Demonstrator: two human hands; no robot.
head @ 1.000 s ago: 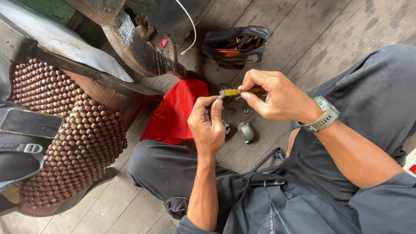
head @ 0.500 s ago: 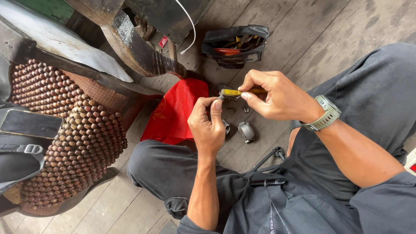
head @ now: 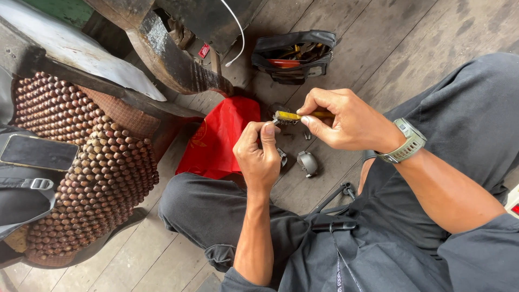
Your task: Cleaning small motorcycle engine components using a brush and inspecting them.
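Wooden plank floor [head: 411, 38], grey, worn, boards running diagonally. Lying on it: a red bag [head: 219, 138], flat and crumpled, beside the person's knee; a small grey metal part [head: 308, 163] just right of it, another smaller piece [head: 282, 157] close by, partly hidden. Further off, an open black tool pouch [head: 294, 54] with tools inside. A white cable [head: 238, 38] hangs down near it. Beaded seat cover [head: 81, 162] at left, resting on the boards.

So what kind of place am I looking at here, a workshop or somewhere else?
Probably an informal repair spot on a wooden plank floor, not a fitted workshop. An open black tool pouch lies on the boards, a wooden-bead seat cover sits beside, and the right hand works a yellow-handled tool.
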